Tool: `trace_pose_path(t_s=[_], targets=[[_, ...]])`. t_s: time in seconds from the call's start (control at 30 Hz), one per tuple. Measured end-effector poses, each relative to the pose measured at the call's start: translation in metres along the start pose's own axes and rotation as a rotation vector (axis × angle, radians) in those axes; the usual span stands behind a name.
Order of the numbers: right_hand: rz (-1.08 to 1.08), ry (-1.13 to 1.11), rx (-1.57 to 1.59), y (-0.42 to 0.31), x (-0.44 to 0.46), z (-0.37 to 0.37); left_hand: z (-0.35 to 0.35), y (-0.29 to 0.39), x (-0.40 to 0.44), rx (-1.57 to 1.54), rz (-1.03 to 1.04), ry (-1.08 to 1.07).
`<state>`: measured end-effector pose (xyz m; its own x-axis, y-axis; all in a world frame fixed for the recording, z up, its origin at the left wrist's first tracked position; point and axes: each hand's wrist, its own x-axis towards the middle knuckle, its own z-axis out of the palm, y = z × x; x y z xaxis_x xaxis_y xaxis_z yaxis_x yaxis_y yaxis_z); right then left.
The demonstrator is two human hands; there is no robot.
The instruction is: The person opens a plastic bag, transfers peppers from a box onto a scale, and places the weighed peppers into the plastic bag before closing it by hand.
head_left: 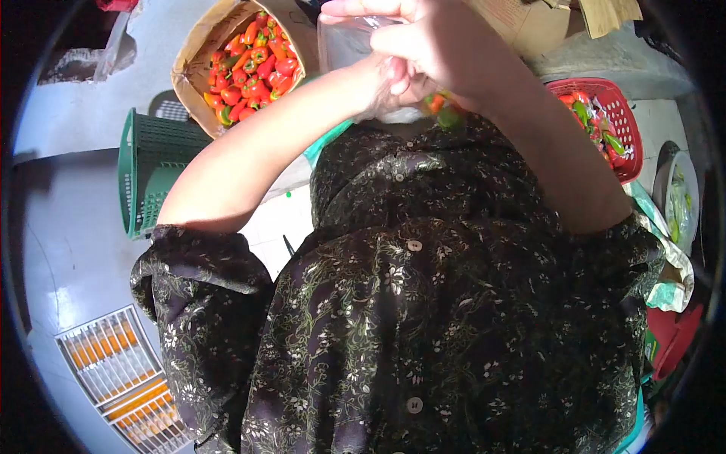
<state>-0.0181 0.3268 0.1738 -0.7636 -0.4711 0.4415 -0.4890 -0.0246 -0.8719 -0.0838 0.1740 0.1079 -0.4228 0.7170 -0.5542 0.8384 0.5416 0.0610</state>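
Note:
Both hands meet at the top of the view, in front of my chest. My left hand (389, 85) has its fingers curled around part of a clear plastic bag (346, 47). My right hand (435, 45) overlaps it from above, its fingers reaching left over the bag's upper edge and gripping the film. Just under the hands hang a few blurred peppers (445, 110), orange and green; whether they lie inside the bag I cannot make out. To the left of the hands stands an open paper sack (198, 76) full of red and orange peppers (253, 72).
A green plastic basket (130, 174) stands left of the sack. At right are a red basket (634, 125) with peppers and wrappers, and a pale bowl (688, 189) holding green ones. Cardboard (522, 26) lies behind my hands. A white barred grille (106, 356) shows at lower left.

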Motion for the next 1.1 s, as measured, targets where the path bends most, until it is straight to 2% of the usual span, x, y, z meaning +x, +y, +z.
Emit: trace_pose_path(t_s=[0.03,0.1,0.2,0.23,0.3,0.33,0.4,0.47,0.5,0.6,0.63,0.67,0.73,0.77,0.8,0.87,0.9,0.97,1.0,1.03,1.1], targets=[[0.095,0.013,0.118,0.003,0.003,-0.004,-0.002,-0.004,-0.003,0.007,0.017,0.037],[0.106,0.052,0.303,0.028,0.009,-0.013,-0.014,-0.012,-0.020,-0.022,0.076,0.184],[0.092,0.115,0.486,0.036,0.008,-0.029,-0.072,0.031,-0.090,-0.485,0.096,0.521],[0.263,0.112,0.527,0.021,0.006,-0.036,-0.065,0.026,-0.112,-0.654,0.106,0.687],[0.170,0.034,0.578,0.020,0.004,-0.038,-0.025,0.005,-0.138,-0.910,0.148,1.078],[0.128,-0.011,0.605,0.017,0.006,-0.037,-0.009,0.011,-0.131,-0.825,0.123,1.191],[0.110,-0.094,0.532,0.010,0.011,-0.027,0.030,0.023,-0.103,-0.727,0.043,1.243],[0.134,-0.190,0.646,-0.002,0.016,-0.013,0.060,0.041,-0.072,-0.505,0.027,1.204],[0.276,-0.298,0.730,-0.020,0.023,-0.014,0.074,0.051,-0.056,-0.398,0.016,1.176],[0.255,-0.286,0.555,-0.025,0.025,0.015,0.098,0.059,-0.024,-0.081,0.002,1.072],[0.239,-0.246,0.462,-0.012,0.031,0.018,0.095,0.052,-0.023,0.418,0.097,1.204],[0.172,-0.167,0.412,-0.001,0.026,0.012,0.093,0.054,-0.019,-0.055,-0.027,1.170],[0.052,0.002,0.291,0.021,0.015,0.001,0.077,0.070,-0.013,-1.000,-0.266,0.956],[0.104,0.153,0.289,0.044,0.001,0.011,0.078,0.071,-0.012,-1.319,-0.269,0.972],[0.150,0.297,0.281,0.062,-0.007,0.018,0.081,0.066,-0.011,-1.413,-0.257,0.999],[0.380,-0.050,0.523,0.093,-0.029,0.024,0.090,0.051,-0.010,-1.599,-0.247,1.051],[0.498,-0.225,0.644,0.104,-0.037,0.032,0.094,0.044,-0.009,-1.496,-0.255,1.092],[0.360,-0.158,0.312,0.111,-0.054,0.062,0.090,0.043,-0.016,-1.189,-0.281,1.169],[0.371,-0.179,0.264,0.108,-0.057,0.066,0.086,0.041,-0.018,-1.028,-0.283,1.196],[0.381,-0.200,0.217,0.106,-0.060,0.070,0.083,0.036,-0.018,-0.484,-0.409,1.145],[0.577,-0.350,0.356,0.097,-0.053,0.065,0.071,0.023,-0.020,-0.129,-0.266,1.211]])
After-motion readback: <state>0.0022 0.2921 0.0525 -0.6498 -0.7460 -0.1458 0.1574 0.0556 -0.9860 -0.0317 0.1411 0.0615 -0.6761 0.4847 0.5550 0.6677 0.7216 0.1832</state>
